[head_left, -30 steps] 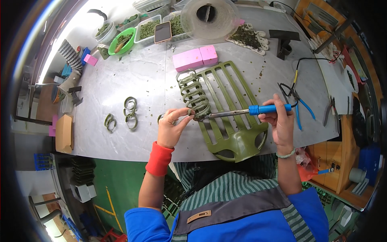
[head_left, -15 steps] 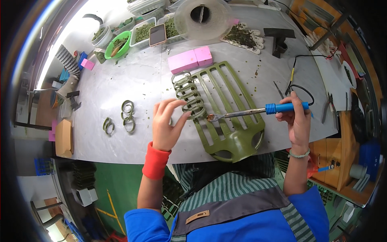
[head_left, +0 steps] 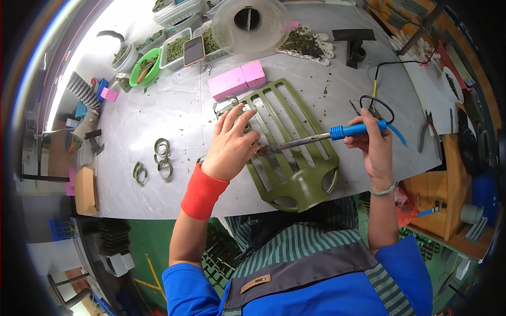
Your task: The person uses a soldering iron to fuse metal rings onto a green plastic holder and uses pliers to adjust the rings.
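Observation:
My right hand [head_left: 371,152] is closed round the blue handle of a soldering iron [head_left: 358,130]. The iron's long metal shaft points left, and its dark, stained tip meets the fingers of my left hand [head_left: 230,147]. That hand, above a red wristband, curls over a row of toothed green rings [head_left: 225,105] along the left edge of a slatted green wax-like piece [head_left: 305,184]. Most of the row is hidden under my fingers, and so is the thumb's contact. Loose toothed rings [head_left: 162,152] lie on the table to the left.
Pink blocks [head_left: 229,84] stand behind the slatted piece. At the back are tubs of green bits [head_left: 174,50], a phone [head_left: 194,51], a large clear spool [head_left: 250,26] and a white glove [head_left: 316,50]. Pliers [head_left: 425,131] and the iron's cord [head_left: 377,84] lie right.
My left hand has come down onto the ring row, its fingers closing over it. The iron has shifted slightly left, its tip now against those fingers. The whole view has moved a little.

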A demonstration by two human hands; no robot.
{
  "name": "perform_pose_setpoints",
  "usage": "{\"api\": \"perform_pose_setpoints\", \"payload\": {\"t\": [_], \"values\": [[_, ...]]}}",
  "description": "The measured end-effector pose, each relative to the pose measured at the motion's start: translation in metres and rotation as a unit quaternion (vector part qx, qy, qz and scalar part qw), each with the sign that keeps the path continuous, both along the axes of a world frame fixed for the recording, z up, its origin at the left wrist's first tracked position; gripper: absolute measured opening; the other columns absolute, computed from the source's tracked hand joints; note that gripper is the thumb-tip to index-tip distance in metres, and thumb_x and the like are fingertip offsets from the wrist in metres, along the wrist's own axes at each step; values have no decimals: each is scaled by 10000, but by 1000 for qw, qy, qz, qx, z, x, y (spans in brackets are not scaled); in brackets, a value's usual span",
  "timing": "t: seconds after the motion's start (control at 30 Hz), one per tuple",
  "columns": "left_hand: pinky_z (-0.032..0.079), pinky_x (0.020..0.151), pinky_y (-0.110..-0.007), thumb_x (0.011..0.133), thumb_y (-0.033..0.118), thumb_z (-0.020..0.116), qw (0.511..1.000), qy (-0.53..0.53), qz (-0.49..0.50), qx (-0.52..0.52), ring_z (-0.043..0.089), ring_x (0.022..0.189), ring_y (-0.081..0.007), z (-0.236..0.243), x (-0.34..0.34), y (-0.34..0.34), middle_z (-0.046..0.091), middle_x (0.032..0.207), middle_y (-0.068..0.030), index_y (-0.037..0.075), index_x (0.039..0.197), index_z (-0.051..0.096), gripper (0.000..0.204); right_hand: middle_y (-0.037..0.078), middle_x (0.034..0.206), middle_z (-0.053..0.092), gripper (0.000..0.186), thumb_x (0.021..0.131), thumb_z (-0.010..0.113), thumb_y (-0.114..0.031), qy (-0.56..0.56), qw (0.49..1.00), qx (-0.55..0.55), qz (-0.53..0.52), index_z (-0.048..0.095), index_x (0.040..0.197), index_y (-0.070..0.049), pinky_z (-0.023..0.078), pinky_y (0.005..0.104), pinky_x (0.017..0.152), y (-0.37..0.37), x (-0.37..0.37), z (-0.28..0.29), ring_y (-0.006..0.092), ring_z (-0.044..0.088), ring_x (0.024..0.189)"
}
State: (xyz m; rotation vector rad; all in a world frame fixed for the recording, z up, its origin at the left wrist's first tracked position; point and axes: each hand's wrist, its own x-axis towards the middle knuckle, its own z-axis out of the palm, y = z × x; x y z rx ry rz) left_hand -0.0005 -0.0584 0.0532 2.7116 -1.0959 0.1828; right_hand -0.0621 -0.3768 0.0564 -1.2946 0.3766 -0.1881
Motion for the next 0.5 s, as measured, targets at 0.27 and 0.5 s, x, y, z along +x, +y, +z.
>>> {"api": "perform_pose_setpoints", "payload": {"t": [0.27,0.5], "values": [[319,1162,-527,801,158,801,999,20,-18,-17,343,1459,-365,-4,6,0,507,1462,-76,120,973,735,188,107,734,723,375,993,664,-353,-12,1000,25,15,720,890,3,617,272,558,13,9,-5,167,726,606],[335,1151,-527,794,154,803,999,28,-30,-19,355,1450,-373,-9,9,1,524,1441,-92,110,969,736,192,100,731,718,353,989,669,-336,-8,1000,3,12,721,895,0,612,267,550,2,4,4,167,723,598]]}}
